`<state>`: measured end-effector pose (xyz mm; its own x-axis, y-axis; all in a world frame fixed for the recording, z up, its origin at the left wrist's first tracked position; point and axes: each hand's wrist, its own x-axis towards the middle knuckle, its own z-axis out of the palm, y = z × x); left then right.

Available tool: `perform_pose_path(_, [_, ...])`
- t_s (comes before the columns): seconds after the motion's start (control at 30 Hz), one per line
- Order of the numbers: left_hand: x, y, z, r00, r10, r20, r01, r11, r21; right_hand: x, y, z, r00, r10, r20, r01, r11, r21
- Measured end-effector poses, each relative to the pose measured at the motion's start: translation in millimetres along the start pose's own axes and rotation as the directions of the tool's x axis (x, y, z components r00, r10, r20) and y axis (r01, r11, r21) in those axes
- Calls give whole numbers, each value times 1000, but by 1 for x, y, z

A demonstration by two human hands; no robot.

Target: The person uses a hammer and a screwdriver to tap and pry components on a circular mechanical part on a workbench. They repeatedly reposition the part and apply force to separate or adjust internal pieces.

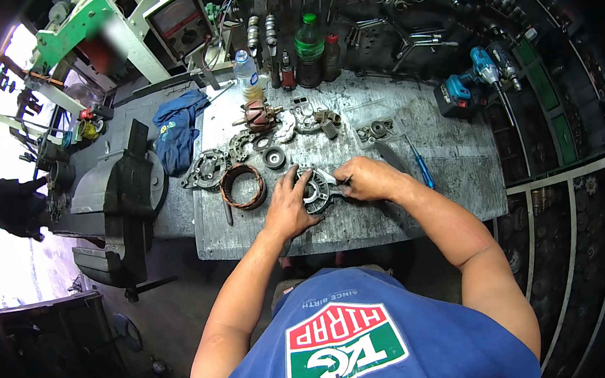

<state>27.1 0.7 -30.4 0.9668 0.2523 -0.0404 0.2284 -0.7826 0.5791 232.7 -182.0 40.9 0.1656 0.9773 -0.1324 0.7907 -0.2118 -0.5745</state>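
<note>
My left hand (pixel 292 207) grips the near left side of a round metal alternator housing (pixel 315 201), its fingers spread over the rim. My right hand (pixel 367 178) is closed at the housing's right side. A small pale piece (pixel 327 178) shows by its fingertips; what the fist holds is hidden. Left of my left hand lies a copper-wound stator ring (pixel 226 188). Just beyond the housing sits a dark pulley (pixel 274 158). A rotor with reddish windings (pixel 260 116) and more metal housing parts (pixel 207 169) lie farther back on the metal-topped bench (pixel 446 209).
A blue screwdriver (pixel 424 171) and a dark flat blade-like tool (pixel 389 156) lie right of my hands. Bottles (pixel 309 43) stand at the back. Cordless power tools (pixel 457 93) occupy the right rear. A large vise (pixel 115 196) and a blue cloth (pixel 178 131) are at left.
</note>
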Motion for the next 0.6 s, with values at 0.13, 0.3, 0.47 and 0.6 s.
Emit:
perform_pose_path(0.13, [-3,-2,1,1000,15,-13,-15,1000,-12,-2,-3,1,1000,-13,23,14,998,-67])
perform_pose_path(0.3, [4,-7,1,1000,19,-16,-19,1000,-1,0,-4,-1,999,-30,-39,28,998,-61])
perform_pose_path(0.47, [5,-8,1,1000,19,-9,-19,1000,0,-1,-6,-3,1000,-3,-5,2,999,-47])
perform_pose_path(0.6, [5,-8,0,1000,21,-11,-21,999,-25,-3,-5,-1,999,17,-41,-18,999,-43])
